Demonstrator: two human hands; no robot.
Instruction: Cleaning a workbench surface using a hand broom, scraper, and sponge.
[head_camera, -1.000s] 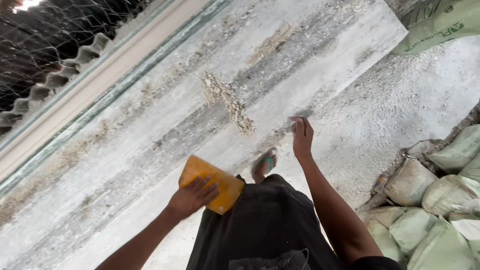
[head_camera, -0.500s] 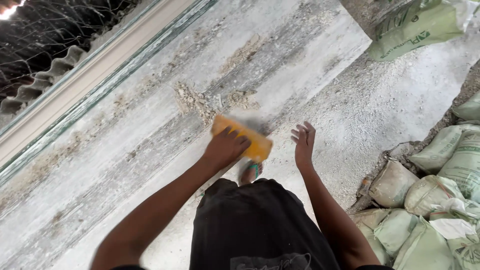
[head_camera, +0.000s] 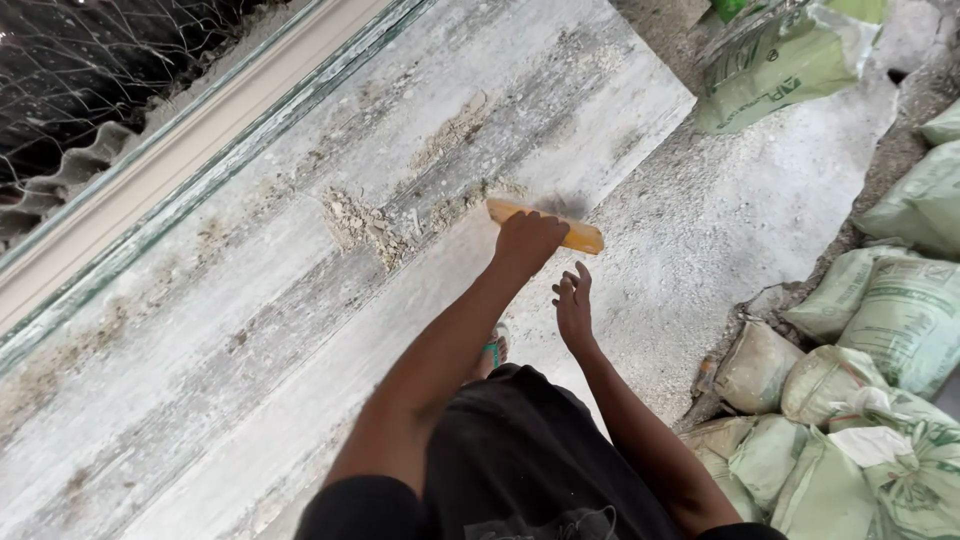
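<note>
Left hand (head_camera: 527, 240) clamped on yellow float (head_camera: 545, 226), fingers wrapped over it, float pressed flat on slab (head_camera: 250, 300) near its edge. Debris pile (head_camera: 365, 222) just left of float. My right hand (head_camera: 575, 305) below float, fingers apart, holding nothing. Green sacks (head_camera: 870, 350) well right of float

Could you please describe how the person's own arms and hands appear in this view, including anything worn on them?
Both arms are bare from the upper arm down; no long sleeves, gloves, watch or rings show. The left hand and the right hand are both uncovered. At the bottom edge, dark short sleeves seem to begin near the shoulders, matching the black garment below.
</note>
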